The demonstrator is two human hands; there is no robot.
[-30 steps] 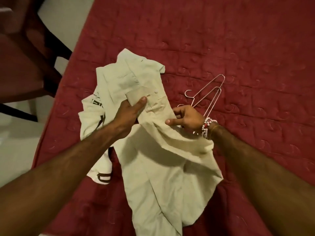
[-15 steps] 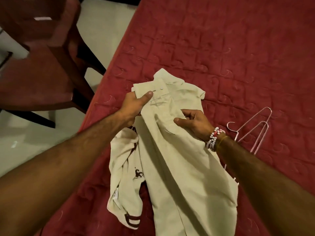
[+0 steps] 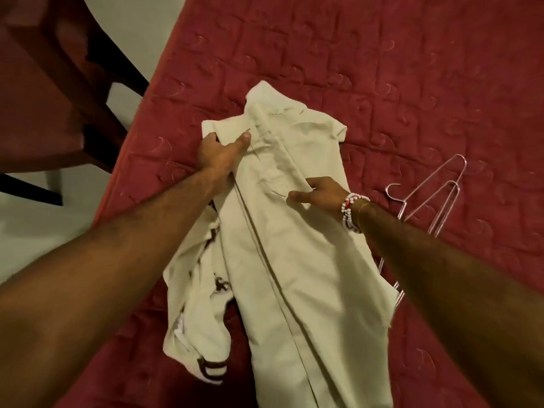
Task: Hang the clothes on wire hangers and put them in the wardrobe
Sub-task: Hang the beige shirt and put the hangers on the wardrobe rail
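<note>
Cream trousers [image 3: 294, 260] lie lengthwise on the red quilted bed [image 3: 353, 69], waistband at the far end. My left hand [image 3: 220, 151] grips the waistband's left corner, thumb on top. My right hand [image 3: 318, 192], with a bead bracelet at the wrist, pinches a fold of the cloth lower on the right side. A white shirt with brown trim [image 3: 200, 313] lies crumpled under the trousers' left edge. Wire hangers [image 3: 435, 198] rest on the bed to the right, partly hidden by my right forearm.
A dark wooden chair [image 3: 53, 92] stands on the pale floor [image 3: 29, 231] beside the bed's left edge. The wardrobe is out of view.
The view has shifted left, so the hangers now sit farther right. My left hand has pulled the waistband's corner up and flatter on the bed; both hands keep their hold on the trousers.
</note>
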